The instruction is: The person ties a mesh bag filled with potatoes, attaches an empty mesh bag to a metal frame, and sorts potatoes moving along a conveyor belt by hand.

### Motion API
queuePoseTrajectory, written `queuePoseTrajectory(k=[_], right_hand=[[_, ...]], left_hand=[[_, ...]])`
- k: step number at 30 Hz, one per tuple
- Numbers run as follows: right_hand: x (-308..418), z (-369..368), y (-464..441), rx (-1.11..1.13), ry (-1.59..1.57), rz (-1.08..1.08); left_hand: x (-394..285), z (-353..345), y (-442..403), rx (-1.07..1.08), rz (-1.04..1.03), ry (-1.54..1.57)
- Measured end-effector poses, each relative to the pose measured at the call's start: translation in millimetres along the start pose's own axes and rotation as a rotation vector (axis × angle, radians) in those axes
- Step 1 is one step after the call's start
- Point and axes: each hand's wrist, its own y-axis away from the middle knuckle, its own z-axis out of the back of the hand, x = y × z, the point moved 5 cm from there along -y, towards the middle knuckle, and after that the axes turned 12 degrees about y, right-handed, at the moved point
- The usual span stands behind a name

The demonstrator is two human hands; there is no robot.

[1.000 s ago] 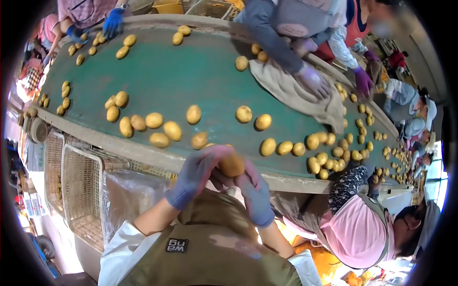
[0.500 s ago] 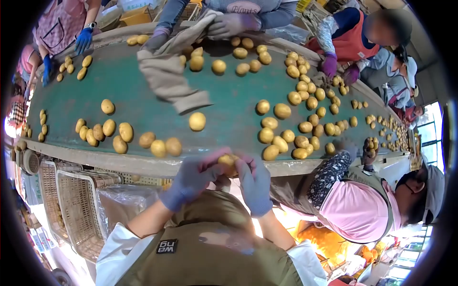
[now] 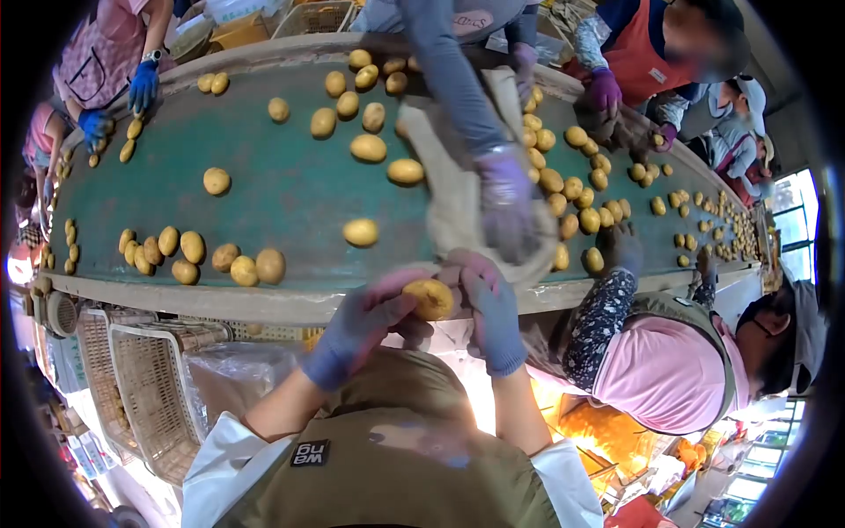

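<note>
My left hand (image 3: 359, 327), in a grey and pink glove, is closed around a yellow potato (image 3: 429, 300) with a brownish patch on its upturned side. It holds the potato just in front of the belt's near edge. My right hand (image 3: 495, 319), gloved alike, is beside the potato with fingers curled and thumb bent in toward them. Whether anything is pinched there is hidden. A lone potato (image 3: 360, 232) lies on the green belt (image 3: 299, 211) beyond my hands. Farther right, a co-worker's gloved hand (image 3: 510, 207) presses a beige cloth (image 3: 453, 216) onto the belt.
Several potatoes (image 3: 269, 266) lie along the near left edge, with many more farther right. Co-workers stand across the belt; a person in a pink shirt (image 3: 656, 374) works close on my right. Plastic crates (image 3: 157, 400) stand at lower left, below the belt's rim (image 3: 220, 304).
Potatoes on the belt have shifted left. The co-worker's cloth has swung right and toward the near edge. My right hand has drawn slightly away from the potato, which now shows more fully.
</note>
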Motion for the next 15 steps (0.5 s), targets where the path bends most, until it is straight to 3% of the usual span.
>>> queuePoseTrajectory(k=[4,9,11,13,15], right_hand=[[-17,-7,11,0.111,-0.219,-0.026],[-47,-9,17,0.216,-0.061,-0.094],[-48,-4,14,0.147,0.015,-0.046],[-55,12,10,0.077,-0.027,-0.057],[-60,29,6,0.066,-0.092,-0.089]], left_hand=[[10,7,-4,-0.033,-0.050,0.024],[44,32,-10,-0.180,-0.198,0.027],[16,29,1,-0.328,-0.339,-0.867],[-11,90,14,-0.483,-0.563,-1.309],[-70,112,42,-0.826,-0.666,-1.712]])
